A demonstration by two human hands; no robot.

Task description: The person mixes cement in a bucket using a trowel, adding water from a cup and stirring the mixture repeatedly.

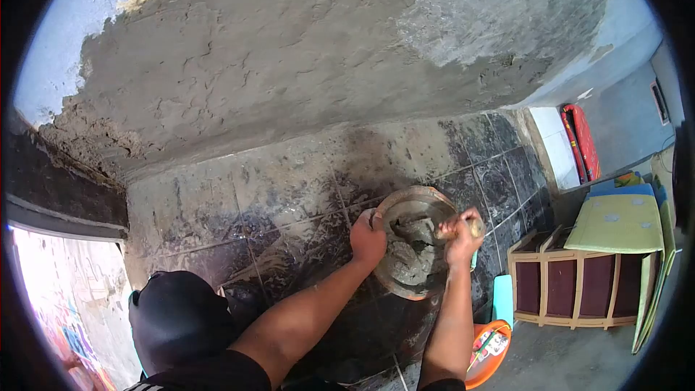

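A round basin [385, 279] with a worn orange-brown rim stands on the dark tiled floor and holds wet grey mortar [409, 264]. My left hand [368, 237] grips its left rim, thumb over the edge. Above the right side of the basin, my right hand [461, 235] is closed around the wooden handle of a trowel [476, 228]. The trowel's blade reaches left into the mortar and is hard to tell apart from it.
Ahead rises a wall [289, 51] with rough grey plaster. An orange bucket [499, 362] stands at lower right, near a wooden rack [579, 286] with yellow-green board [615, 223] on it. A black rounded object [181, 322] is at lower left. A red folded item [581, 143] leans farther right.
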